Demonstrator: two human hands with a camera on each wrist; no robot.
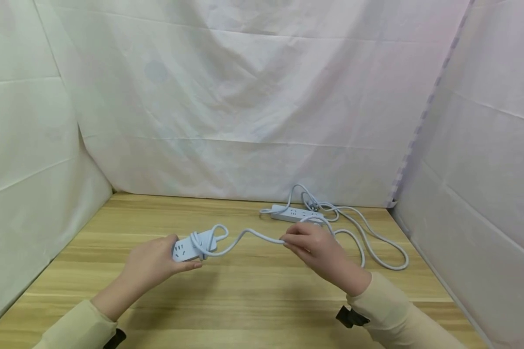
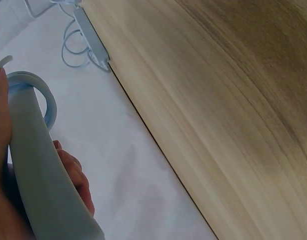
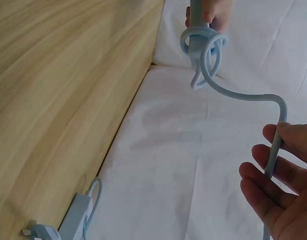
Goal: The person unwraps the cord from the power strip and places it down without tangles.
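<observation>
My left hand grips a white power strip by its end, raised over the table, with thumb and fingers on opposite sides. The cord is looped round the strip's right part and stretches in a wavy line to my right hand. There the thumb and forefinger pinch it, as the right wrist view shows, while the other fingers curl loosely beside the cord. Beyond that hand the cord runs on to the right. The left wrist view shows the strip's side close up, between thumb and fingers.
A second white power strip lies near the back edge of the wooden table, behind my right hand. Its plug and looped cord are beside it. Cord loops spread over the table's right side. White cloth hangs round the back and sides.
</observation>
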